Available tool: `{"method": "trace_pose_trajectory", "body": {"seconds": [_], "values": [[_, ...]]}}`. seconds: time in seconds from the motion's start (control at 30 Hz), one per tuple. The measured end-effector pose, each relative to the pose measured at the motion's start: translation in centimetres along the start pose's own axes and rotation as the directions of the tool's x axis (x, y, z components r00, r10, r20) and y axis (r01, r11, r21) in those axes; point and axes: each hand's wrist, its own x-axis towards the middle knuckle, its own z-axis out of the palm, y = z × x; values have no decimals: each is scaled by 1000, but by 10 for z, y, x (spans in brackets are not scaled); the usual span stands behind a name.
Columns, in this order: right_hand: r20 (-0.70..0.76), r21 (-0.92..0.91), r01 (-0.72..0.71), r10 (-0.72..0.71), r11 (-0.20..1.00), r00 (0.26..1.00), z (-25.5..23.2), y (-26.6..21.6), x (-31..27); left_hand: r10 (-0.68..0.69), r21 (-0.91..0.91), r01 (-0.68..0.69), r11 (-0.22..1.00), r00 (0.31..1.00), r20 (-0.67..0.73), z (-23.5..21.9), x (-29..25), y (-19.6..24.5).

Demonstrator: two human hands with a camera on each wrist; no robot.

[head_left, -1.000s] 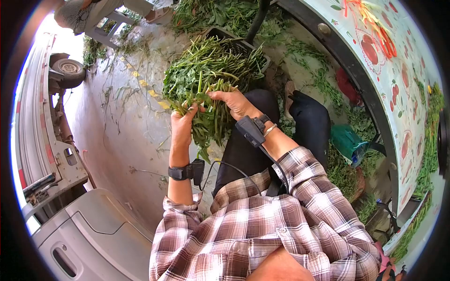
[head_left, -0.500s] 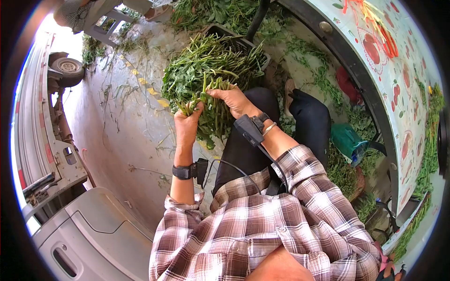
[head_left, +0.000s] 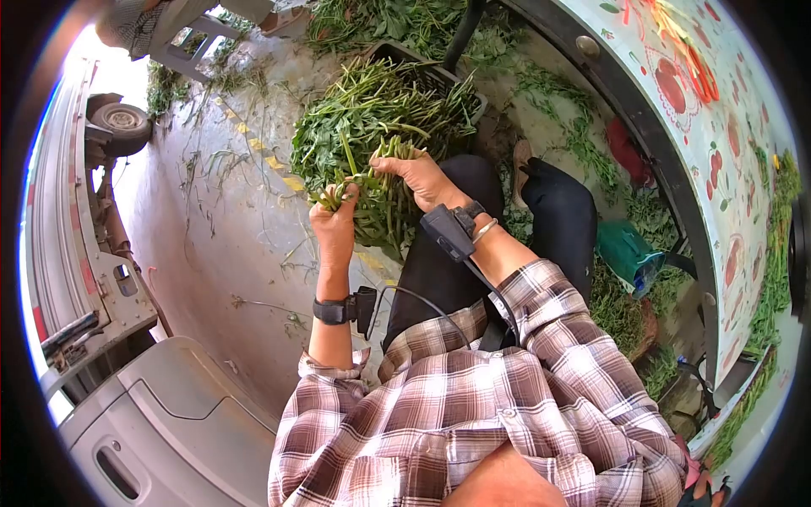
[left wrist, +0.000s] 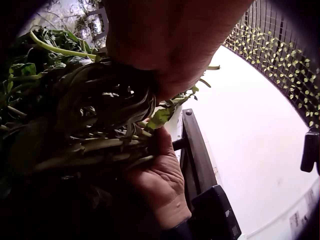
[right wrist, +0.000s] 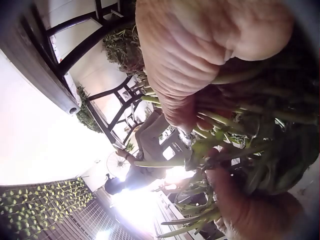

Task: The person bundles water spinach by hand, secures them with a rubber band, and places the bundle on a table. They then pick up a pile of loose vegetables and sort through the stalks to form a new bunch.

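In the head view my left hand [head_left: 334, 226] grips a bunch of leafy green stems [head_left: 338, 196], whose cut ends poke up past the thumb. Just to its right, my right hand [head_left: 425, 180] holds a thicker bundle of stems [head_left: 390, 150], thumb pressed along the ends. Leaves hang below and between the two hands. In the right wrist view several stem tips stick out beside the left hand [right wrist: 250, 207]. The left wrist view is dark; there the right hand [left wrist: 162, 182] shows with its thumb against pale stems [left wrist: 112, 144].
A crate [head_left: 427, 68] heaped with greens [head_left: 346, 114] stands before my knees. Loose greens [head_left: 405, 25] litter the floor. A table with a fruit-patterned cloth [head_left: 667, 144] is at right, a parked truck [head_left: 63, 203] at left, and a seated person's leg [head_left: 186, 34] at upper left.
The leaves hanging under my left hand no longer reach as low. The left forearm has shifted slightly right, and a gap has widened a little between the hands. My right hand stays nearly still.
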Motion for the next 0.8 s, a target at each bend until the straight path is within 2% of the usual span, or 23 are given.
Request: {"method": "trace_pose_trajectory", "body": {"seconds": [0.13, 0.2, 0.23, 0.33, 0.53, 0.67, 0.73, 0.8], "values": [[-9, 5, 9, -8, 1000, 1000, -1, 4, 2, -1, 89, -8, 996, 996, 93, -9, 4, 3], [-8, 28, 23, -22, 999, 1000, -2, 6, 5, -71, 252, 29, 967, 985, 160, -11, 3, 10], [5, 39, 26, -26, 999, 1000, -3, 6, 6, -62, 283, 11, 959, 983, 173, -11, 3, 12], [25, 40, 28, -29, 999, 999, -4, 6, 5, -137, 306, 69, 950, 969, 205, -10, 3, 13], [71, 16, -2, 1, 1000, 997, 0, -2, 1, -203, 356, 94, 930, 938, 281, -11, 8, 17], [124, -21, -36, 39, 999, 992, -2, -3, 0, -210, 299, 117, 947, 931, 298, -13, 7, 11], [88, -12, -22, 23, 1000, 996, -1, -1, 0, -250, 55, 244, 968, 936, 248, -17, 7, 4], [51, -4, -9, 9, 1000, 999, -1, 0, -1, -272, 46, 269, 962, 933, 236, -19, 9, 18]]}}
